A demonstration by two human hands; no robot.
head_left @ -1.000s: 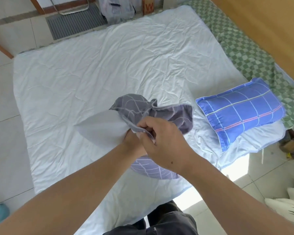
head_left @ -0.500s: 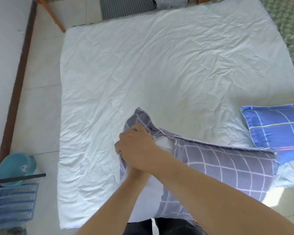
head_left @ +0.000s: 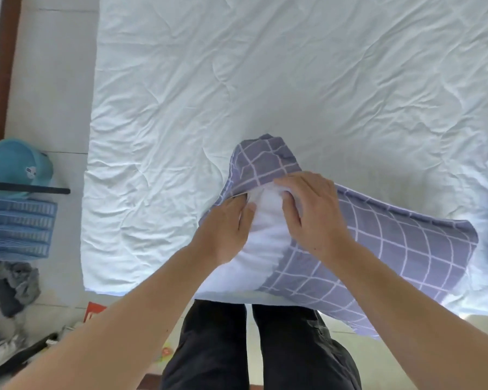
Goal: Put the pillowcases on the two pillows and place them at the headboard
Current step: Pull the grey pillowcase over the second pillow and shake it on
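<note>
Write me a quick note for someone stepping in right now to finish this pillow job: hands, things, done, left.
Left hand grips the grey checked pillowcase at its opening. Right hand presses the white pillow in, fingers curled.
Both lie at the near edge of the bed.
Done: pillow partly inside.
Left: cover the exposed end, then place it at the headboard. The other pillow is out of view.

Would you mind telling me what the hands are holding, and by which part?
Both the left hand and the right hand grip the grey checked pillowcase at its open edge, over the white pillow.
</note>
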